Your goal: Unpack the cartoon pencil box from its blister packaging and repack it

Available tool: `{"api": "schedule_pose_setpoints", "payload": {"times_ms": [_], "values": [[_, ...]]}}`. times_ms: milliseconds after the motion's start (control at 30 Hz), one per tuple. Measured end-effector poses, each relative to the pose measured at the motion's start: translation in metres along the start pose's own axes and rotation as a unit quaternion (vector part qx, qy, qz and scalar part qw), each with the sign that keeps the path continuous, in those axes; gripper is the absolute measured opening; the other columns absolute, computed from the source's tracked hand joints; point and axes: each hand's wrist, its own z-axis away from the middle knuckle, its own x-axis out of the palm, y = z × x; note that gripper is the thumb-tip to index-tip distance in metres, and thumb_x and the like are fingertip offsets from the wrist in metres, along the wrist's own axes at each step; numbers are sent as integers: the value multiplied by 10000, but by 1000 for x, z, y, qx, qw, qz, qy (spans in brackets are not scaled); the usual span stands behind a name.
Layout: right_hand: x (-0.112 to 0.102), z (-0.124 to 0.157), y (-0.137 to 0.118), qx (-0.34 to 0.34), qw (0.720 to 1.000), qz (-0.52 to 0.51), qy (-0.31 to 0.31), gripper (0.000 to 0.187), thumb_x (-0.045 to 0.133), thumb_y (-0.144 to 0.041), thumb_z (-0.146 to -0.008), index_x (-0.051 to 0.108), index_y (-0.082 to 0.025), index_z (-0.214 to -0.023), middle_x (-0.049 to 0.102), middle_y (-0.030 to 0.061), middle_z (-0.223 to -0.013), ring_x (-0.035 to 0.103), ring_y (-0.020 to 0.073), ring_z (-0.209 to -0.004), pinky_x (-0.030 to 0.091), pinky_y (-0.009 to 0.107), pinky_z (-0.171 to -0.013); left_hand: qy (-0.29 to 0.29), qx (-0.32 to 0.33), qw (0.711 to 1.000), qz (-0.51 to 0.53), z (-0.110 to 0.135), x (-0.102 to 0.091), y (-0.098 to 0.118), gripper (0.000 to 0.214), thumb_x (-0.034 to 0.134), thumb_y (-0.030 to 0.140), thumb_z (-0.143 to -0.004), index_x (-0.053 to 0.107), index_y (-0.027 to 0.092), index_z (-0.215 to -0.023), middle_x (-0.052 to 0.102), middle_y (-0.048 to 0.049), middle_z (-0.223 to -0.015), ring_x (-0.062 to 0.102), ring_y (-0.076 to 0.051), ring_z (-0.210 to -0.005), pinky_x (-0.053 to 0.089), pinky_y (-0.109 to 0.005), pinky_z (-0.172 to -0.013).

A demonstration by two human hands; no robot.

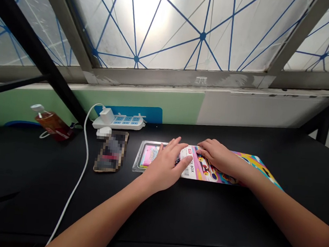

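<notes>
A colourful printed card lies flat on the black desk, with a white label reading partly "IL BOX". At its left end is a clear plastic tray with a pink printed item inside. My left hand rests over the tray and the label, fingers spread and thumb reaching onto the white part. On the card's middle lies my right hand, its fingers stretched toward the left near the far edge. Both hands cover parts of the package.
Left of the tray lies a phone, its screen blurred. Behind it stand a white power strip with a charger and a white cable. A tilted bottle is farther left. A small clear cup sits on the window sill.
</notes>
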Motion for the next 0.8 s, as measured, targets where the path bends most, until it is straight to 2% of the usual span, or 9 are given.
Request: {"api": "schedule_pose_setpoints", "payload": {"times_ms": [100, 200, 233, 300, 433, 567, 800], "values": [[-10, 2, 2, 0, 999, -32, -38, 490, 403, -594, -969, 667, -240, -1181, 655, 132, -1187, 587, 317, -1140, 443, 428, -1004, 76, -9, 997, 12, -5, -13, -12, 419, 396, 485, -1036, 629, 231, -1274, 533, -68, -1517, 482, -242, -1407, 378, -367, -1164], [-23, 6, 11, -2, 993, -69, -97, 564, 543, -668, -884, 639, -266, -1269, 620, 109, -1310, 593, 312, -1181, 473, 390, -1006, 164, -12, 986, -38, -13, -31, -34, 334, 446, 420, -1013, 687, 208, -1106, 672, -77, -1327, 538, -261, -1329, 366, -375, -1157], [-26, 7, 16, -4, 990, -78, -113, 604, 587, -679, -851, 625, -278, -1302, 605, 97, -1350, 595, 311, -1191, 483, 380, -1003, 170, -28, 984, -34, -15, -36, -40, 342, 433, 425, -1016, 683, 207, -1099, 696, -78, -1265, 576, -266, -1271, 395, -382, -1123], [-30, 8, 24, -5, 988, -85, -129, 670, 639, -686, -805, 607, -291, -1345, 587, 83, -1391, 593, 318, -1210, 492, 377, -1007, 147, -67, 987, 1, -17, -42, -50, 381, 402, 468, -1023, 670, 212, -1112, 722, -73, -1161, 637, -273, -1144, 461, -389, -1018], [-32, 7, 26, -4, 988, -77, -134, 748, 632, -705, -793, 571, -269, -1398, 560, 103, -1429, 557, 353, -1263, 469, 417, -1048, 95, -96, 989, 53, -16, -38, -55, 418, 387, 542, -1015, 672, 244, -1086, 743, -34, -1037, 676, -263, -1008, 496, -361, -884], [-30, 3, 4, -9, 988, -60, -140, 759, 575, -729, -827, 541, -252, -1416, 530, 125, -1461, 533, 361, -1285, 441, 443, -1068, 99, -93, 988, 78, -15, -32, -53, 490, 299, 580, -1030, 668, 264, -1098, 748, -18, -1054, 683, -235, -1001, 506, -318, -843], [-15, -32, -66, -54, 988, 20, -143, 694, 478, -721, -886, 584, -216, -1351, 591, 176, -1372, 569, 386, -1208, 418, 524, -1022, 127, -72, 976, 162, -16, -33, -53, 489, 314, 589, -1035, 672, 255, -1056, 742, -32, -1156, 672, -235, -1091, 493, -333, -933]]}}
